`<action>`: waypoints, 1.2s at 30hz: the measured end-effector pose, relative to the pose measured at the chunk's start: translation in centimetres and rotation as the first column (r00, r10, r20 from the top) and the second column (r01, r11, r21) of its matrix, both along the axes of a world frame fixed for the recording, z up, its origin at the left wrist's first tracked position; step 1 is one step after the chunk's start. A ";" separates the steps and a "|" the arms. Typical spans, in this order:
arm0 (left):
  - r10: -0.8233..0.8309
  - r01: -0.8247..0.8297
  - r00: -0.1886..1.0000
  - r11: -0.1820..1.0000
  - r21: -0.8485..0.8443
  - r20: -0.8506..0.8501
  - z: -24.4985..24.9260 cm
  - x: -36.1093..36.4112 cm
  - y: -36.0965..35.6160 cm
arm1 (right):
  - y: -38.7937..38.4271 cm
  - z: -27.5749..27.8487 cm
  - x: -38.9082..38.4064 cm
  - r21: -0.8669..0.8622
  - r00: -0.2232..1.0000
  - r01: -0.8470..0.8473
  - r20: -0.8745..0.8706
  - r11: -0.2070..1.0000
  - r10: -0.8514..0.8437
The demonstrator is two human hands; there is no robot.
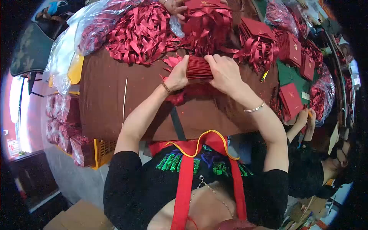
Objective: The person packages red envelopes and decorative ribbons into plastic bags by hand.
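Observation:
Both my hands hold a thick stack of dark red folded cards (199,67) between them, above the brown table cover (103,99). My left hand (178,75) grips the stack's left side, and a beaded bracelet is on that wrist. On the right side my right hand (223,73) is closed round the other end, with a thin bangle on the wrist. Red ribbon shows behind and below the stack. Beyond my hands lies a large heap of red ribbons (140,34).
Another person's hand (174,7) touches red cards at the far edge. Ribboned cards (257,32) and a yellow cutter (264,76) lie right. A co-worker's hands (306,117) are at far right. A thin stick (125,99) lies left, near bagged bundles (69,109).

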State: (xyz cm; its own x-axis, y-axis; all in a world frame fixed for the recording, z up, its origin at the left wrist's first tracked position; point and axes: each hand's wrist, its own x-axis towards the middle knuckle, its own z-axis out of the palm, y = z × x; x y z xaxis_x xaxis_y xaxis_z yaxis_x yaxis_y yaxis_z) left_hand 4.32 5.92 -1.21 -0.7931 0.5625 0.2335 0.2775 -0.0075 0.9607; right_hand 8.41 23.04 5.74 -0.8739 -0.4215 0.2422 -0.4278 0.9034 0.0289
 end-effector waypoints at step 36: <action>-0.522 -0.282 0.576 0.595 0.753 0.629 -1.0 6.9 1.9 | 3.4 5.4 -0.7 -0.606 0.767 0.353 0.624 0.713 0.151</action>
